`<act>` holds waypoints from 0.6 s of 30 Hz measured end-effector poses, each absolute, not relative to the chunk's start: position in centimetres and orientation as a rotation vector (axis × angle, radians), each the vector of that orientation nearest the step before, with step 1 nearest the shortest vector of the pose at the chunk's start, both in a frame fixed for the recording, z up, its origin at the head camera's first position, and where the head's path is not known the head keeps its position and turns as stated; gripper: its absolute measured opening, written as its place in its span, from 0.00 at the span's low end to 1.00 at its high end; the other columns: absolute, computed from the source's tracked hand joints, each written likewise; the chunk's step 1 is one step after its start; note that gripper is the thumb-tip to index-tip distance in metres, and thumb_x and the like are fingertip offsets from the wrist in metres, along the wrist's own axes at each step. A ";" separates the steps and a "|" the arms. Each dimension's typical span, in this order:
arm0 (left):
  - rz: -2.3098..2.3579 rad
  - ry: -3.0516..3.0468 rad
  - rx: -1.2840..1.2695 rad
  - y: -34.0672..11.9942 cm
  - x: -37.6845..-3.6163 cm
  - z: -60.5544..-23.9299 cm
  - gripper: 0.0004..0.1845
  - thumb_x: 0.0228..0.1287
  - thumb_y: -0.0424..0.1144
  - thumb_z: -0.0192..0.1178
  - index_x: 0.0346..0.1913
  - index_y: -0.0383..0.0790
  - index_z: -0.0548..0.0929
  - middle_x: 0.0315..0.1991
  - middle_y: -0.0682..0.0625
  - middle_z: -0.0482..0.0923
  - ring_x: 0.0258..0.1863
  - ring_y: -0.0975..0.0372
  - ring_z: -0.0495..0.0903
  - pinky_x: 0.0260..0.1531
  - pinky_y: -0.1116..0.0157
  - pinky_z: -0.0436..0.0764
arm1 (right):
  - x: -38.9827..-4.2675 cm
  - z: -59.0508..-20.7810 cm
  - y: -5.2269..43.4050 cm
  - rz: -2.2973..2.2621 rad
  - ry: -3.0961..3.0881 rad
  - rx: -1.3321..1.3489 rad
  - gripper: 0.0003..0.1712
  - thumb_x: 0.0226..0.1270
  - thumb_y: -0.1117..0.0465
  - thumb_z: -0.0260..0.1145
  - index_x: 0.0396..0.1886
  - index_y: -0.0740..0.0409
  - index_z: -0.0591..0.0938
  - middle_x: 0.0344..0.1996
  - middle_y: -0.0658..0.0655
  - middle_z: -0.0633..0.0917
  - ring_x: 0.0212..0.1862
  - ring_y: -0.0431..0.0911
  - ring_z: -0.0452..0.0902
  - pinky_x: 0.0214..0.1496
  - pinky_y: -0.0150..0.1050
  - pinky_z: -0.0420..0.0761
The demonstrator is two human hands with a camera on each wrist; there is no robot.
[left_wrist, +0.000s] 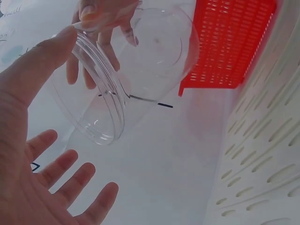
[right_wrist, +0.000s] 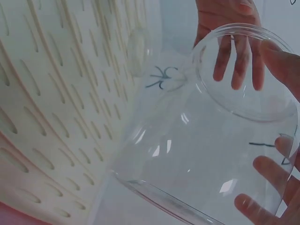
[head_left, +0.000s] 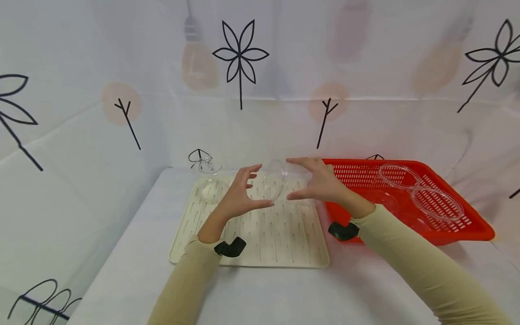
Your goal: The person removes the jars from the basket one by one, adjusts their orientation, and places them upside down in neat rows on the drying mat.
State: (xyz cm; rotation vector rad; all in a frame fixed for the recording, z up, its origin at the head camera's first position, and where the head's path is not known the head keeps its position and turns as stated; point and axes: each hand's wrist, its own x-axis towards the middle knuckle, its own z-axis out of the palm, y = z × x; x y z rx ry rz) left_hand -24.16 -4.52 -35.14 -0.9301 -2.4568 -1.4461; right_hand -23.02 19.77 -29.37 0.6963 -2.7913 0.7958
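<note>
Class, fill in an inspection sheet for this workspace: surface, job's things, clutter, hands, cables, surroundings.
Surface: white table bearing a cream slotted mat.
Job's things: clear plastic cup held on its side above the mat.
Clutter: red basket with clear lids; two more clear pieces at the mat's far left.
Hands: right hand grips the cup's base; left hand, fingers spread, thumb at its rim.
Cables: nothing seen.
Surroundings: white backdrop printed with flowers.

Bright, even, diffuse light fills all views, with only faint soft shadows under the sleeves beside the cream slotted plastic draining mat [head_left: 280,230]. White glints streak the clear plastic tub [right_wrist: 197,159] above that mat. The head view bows at its edges, and the nearest fingers in the wrist views are soft.
</note>
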 end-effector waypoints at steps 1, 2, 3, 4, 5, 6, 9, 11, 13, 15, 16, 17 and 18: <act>-1.446 -2.453 -0.935 -4.4 -24.2 -35.1 0.50 0.44 0.48 0.74 0.70 0.48 0.57 0.64 0.49 0.57 0.60 0.58 0.62 0.56 0.55 0.69 | -23.0 -29.4 19.7 0.795 -2.792 0.702 0.52 0.37 0.44 0.79 0.66 0.49 0.69 0.63 0.57 0.69 0.60 0.56 0.57 0.53 0.57 0.59; -1.447 -2.453 -0.937 -4.3 -24.2 -35.0 0.50 0.45 0.48 0.74 0.70 0.48 0.57 0.64 0.49 0.57 0.60 0.58 0.62 0.56 0.55 0.69 | -23.0 -29.5 19.6 0.794 -2.790 0.710 0.52 0.37 0.45 0.79 0.66 0.49 0.69 0.63 0.57 0.69 0.59 0.57 0.58 0.52 0.57 0.59; -1.449 -2.453 -0.937 -4.2 -24.2 -34.9 0.50 0.45 0.47 0.74 0.70 0.48 0.57 0.64 0.49 0.57 0.60 0.58 0.62 0.56 0.55 0.69 | -23.0 -29.5 19.5 0.791 -2.788 0.718 0.52 0.37 0.45 0.79 0.65 0.50 0.69 0.63 0.57 0.69 0.59 0.57 0.58 0.52 0.58 0.60; -1.451 -2.450 -0.940 -4.2 -24.3 -34.8 0.50 0.45 0.47 0.74 0.70 0.48 0.57 0.64 0.48 0.57 0.60 0.58 0.62 0.56 0.55 0.69 | -23.0 -29.5 19.4 0.785 -2.786 0.724 0.51 0.37 0.45 0.80 0.65 0.50 0.69 0.63 0.57 0.69 0.59 0.57 0.58 0.52 0.58 0.60; -1.453 -2.445 -0.948 -4.1 -24.3 -34.7 0.50 0.45 0.46 0.74 0.70 0.47 0.57 0.65 0.47 0.57 0.60 0.57 0.62 0.56 0.54 0.69 | -22.9 -29.5 19.3 0.785 -2.782 0.729 0.51 0.37 0.46 0.80 0.65 0.50 0.70 0.63 0.57 0.70 0.59 0.57 0.58 0.52 0.58 0.60; -1.453 -2.442 -0.954 -4.1 -24.3 -34.6 0.50 0.45 0.46 0.74 0.70 0.47 0.57 0.65 0.46 0.57 0.60 0.57 0.62 0.55 0.54 0.70 | -22.9 -29.6 19.2 0.782 -2.780 0.734 0.51 0.37 0.46 0.80 0.65 0.50 0.70 0.63 0.57 0.70 0.58 0.57 0.59 0.51 0.59 0.60; -1.459 -2.437 -0.977 -4.1 -24.4 -34.5 0.50 0.45 0.45 0.74 0.70 0.47 0.56 0.65 0.46 0.57 0.61 0.55 0.62 0.55 0.53 0.70 | -22.9 -29.6 19.1 0.769 -2.778 0.745 0.51 0.36 0.46 0.80 0.65 0.50 0.70 0.63 0.56 0.70 0.59 0.57 0.59 0.51 0.60 0.60; -1.461 -2.439 -0.994 -4.0 -24.5 -34.5 0.50 0.45 0.45 0.74 0.70 0.47 0.56 0.64 0.47 0.57 0.60 0.54 0.62 0.55 0.53 0.70 | -22.9 -29.6 19.1 0.756 -2.783 0.751 0.51 0.36 0.45 0.80 0.65 0.49 0.70 0.62 0.56 0.70 0.59 0.57 0.58 0.53 0.63 0.59; -1.458 -2.443 -1.011 -4.0 -24.5 -34.4 0.49 0.46 0.46 0.73 0.70 0.47 0.57 0.64 0.48 0.58 0.60 0.55 0.62 0.54 0.53 0.70 | -22.8 -29.6 19.0 0.749 -2.787 0.757 0.51 0.36 0.44 0.80 0.65 0.49 0.70 0.62 0.56 0.70 0.59 0.57 0.58 0.54 0.65 0.57; -1.452 -2.449 -1.027 -4.1 -24.6 -34.4 0.49 0.46 0.46 0.73 0.70 0.47 0.57 0.63 0.48 0.58 0.59 0.56 0.62 0.54 0.52 0.71 | -22.8 -29.6 18.9 0.751 -2.788 0.762 0.51 0.36 0.44 0.80 0.65 0.48 0.70 0.62 0.56 0.71 0.59 0.56 0.58 0.54 0.67 0.55; -1.443 -2.455 -1.034 -4.1 -24.5 -34.4 0.48 0.46 0.47 0.73 0.70 0.47 0.57 0.63 0.47 0.58 0.58 0.57 0.62 0.53 0.53 0.71 | -22.8 -29.6 18.9 0.751 -2.788 0.764 0.51 0.36 0.44 0.80 0.65 0.48 0.70 0.61 0.56 0.71 0.59 0.56 0.58 0.54 0.67 0.55; -1.439 -2.457 -1.042 -4.1 -24.6 -34.4 0.48 0.46 0.47 0.73 0.70 0.47 0.58 0.63 0.46 0.58 0.58 0.57 0.62 0.53 0.52 0.71 | -22.8 -29.6 18.9 0.751 -2.788 0.767 0.51 0.36 0.44 0.80 0.65 0.47 0.70 0.61 0.56 0.71 0.59 0.56 0.58 0.54 0.65 0.56; -1.437 -2.464 -1.045 -4.1 -24.5 -34.3 0.48 0.47 0.47 0.73 0.70 0.48 0.58 0.63 0.45 0.57 0.58 0.57 0.62 0.52 0.53 0.72 | -22.8 -29.6 18.9 0.743 -2.790 0.772 0.51 0.35 0.44 0.80 0.65 0.47 0.70 0.61 0.56 0.71 0.59 0.55 0.58 0.53 0.63 0.57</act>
